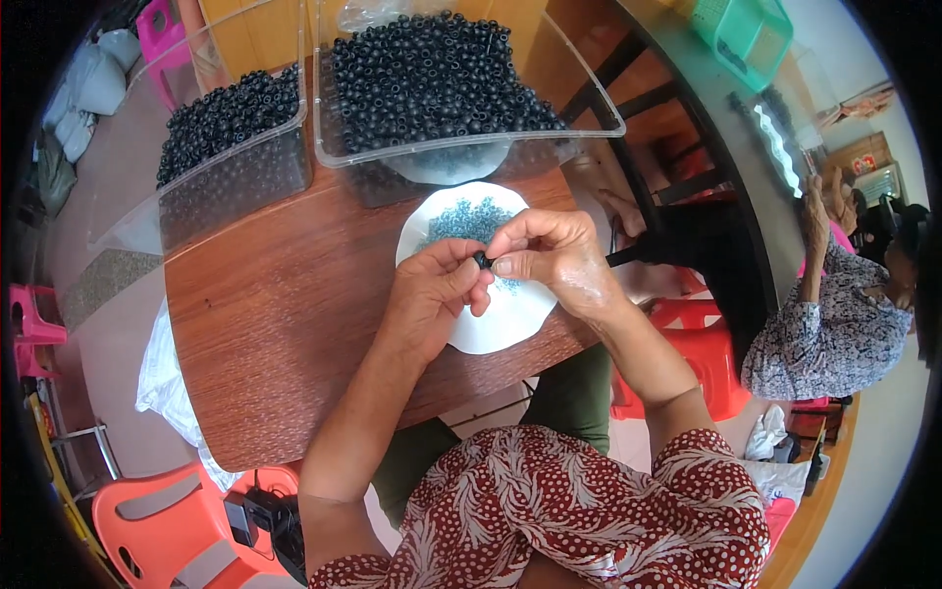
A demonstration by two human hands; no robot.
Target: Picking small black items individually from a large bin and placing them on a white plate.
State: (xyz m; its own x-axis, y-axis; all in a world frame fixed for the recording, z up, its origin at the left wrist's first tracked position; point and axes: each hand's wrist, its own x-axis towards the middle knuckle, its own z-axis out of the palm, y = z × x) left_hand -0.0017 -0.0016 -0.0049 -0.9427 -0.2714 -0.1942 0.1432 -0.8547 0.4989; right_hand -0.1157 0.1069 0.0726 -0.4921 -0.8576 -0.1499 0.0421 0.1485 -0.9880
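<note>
Over a white scalloped plate, my left hand pinches a small black ring-like plastic part between thumb and fingers. From the right, my right hand meets it, thumb and forefinger pressed together at the part's edge. Whether a tiny piece sits in that right pinch is hidden by the fingertips. Small translucent blue pieces lie heaped on the plate, mostly on its far side, with a few under my hands.
Beyond the plate, a clear plastic bin holds many black parts; another bin stands left of it. All rest on the brown wooden table. At right, another person works at a dark table with a green basket.
</note>
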